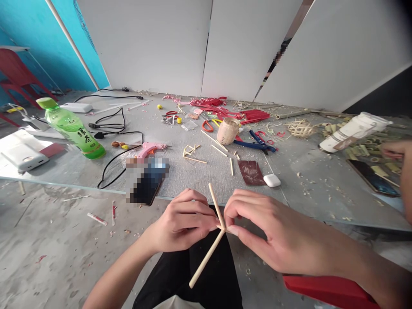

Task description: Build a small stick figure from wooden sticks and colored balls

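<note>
Head view: the left hand [183, 221] and the right hand [273, 231] meet over the lap, just in front of the near edge of the table [322, 201]. Both pinch the sticks [206, 259], two thin pale rods joined at one spot. The left thumb and forefinger press on that joint from one side and the right thumb and forefinger press on it from the other, so the fingertips of the two hands nearly touch. The remaining fingers of both hands are curled loosely inward. One rod rises from the pinch, leaning slightly away from the right fingers. The other slants down from the pinch, under the left fingers, over dark trousers.

Beyond the left fingers, on the table edge, lies a phone [148, 182], and past it a pink glue gun [151, 149] with a black cord. Straight ahead of the pinch lie a small stick frame [191, 152] and a little wooden cup [228, 131]. Beyond the right fingers lie a dark red sheet [251, 171], a white case [272, 180] just beside it, and blue pliers [255, 143] farther off. Well apart from the left fingers stands a green bottle [74, 128]. Far off to the side of the right fingers, another person's hand [397, 150] shows at the picture's edge.
</note>
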### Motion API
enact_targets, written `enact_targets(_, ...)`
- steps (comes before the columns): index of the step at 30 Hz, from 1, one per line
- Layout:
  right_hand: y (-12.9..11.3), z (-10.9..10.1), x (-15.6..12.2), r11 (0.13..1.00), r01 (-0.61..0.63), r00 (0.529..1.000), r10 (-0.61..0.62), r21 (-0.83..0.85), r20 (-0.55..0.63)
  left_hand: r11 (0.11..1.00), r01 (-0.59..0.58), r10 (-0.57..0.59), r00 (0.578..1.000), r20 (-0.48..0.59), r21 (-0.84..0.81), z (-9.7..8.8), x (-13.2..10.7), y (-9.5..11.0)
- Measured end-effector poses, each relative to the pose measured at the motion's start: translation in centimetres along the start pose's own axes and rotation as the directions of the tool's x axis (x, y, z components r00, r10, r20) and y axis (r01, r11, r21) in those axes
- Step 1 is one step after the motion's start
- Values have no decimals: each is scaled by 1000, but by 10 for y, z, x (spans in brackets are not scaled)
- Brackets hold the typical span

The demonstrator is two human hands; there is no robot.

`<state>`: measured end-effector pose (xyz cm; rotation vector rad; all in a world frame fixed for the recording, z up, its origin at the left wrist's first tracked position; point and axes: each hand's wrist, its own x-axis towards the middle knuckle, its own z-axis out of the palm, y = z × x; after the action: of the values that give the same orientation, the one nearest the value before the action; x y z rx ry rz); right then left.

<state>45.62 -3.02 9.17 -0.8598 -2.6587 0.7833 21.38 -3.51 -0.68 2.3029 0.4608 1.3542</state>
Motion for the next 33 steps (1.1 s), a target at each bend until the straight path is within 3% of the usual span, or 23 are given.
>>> enact_targets(6, 1, 5, 3, 989, 40, 998, -46, -139, -39, 971, 205, -198, 978, 64, -123, -4, 8, 2)
enact_targets(11, 6, 11, 6, 967, 77, 991, -101, -242, -89, 928, 363, -366, 930, -20, -86, -7, 3, -7)
enact_targets(13, 9, 11, 7, 971, 70, 989, -98, -227, -113, 887, 448, -453, 892, -15, -110, -7, -2, -11)
enact_targets(16, 14, 11, 9, 983, 47, 987, -72, -177, -140, 785, 588, -580, 808, 102, -197, -4, -9, -12)
enact_targets(18, 17, 11, 11, 989, 27, 988, -48, -144, -146, 785, 580, -571, 814, 111, -219, -1, -12, -13)
enact_targets(20, 19, 11, 13, 993, 8, 990, -25, -120, -142, 832, 494, -498, 866, 52, -252, 4, -13, -14)
enact_targets(22, 21, 11, 14, 994, 1, 988, -18, -111, -151, 832, 444, -461, 887, 31, -333, 11, -13, -15)
enact_targets(28, 22, 16, 16, 981, 36, 979, -73, -192, -191, 580, 481, -624, 781, 22, -657, 40, -15, -18)
enact_targets(33, 21, 20, 14, 971, 54, 978, -98, -233, -185, 444, 448, -693, 721, 20, -776, 58, -17, -16)
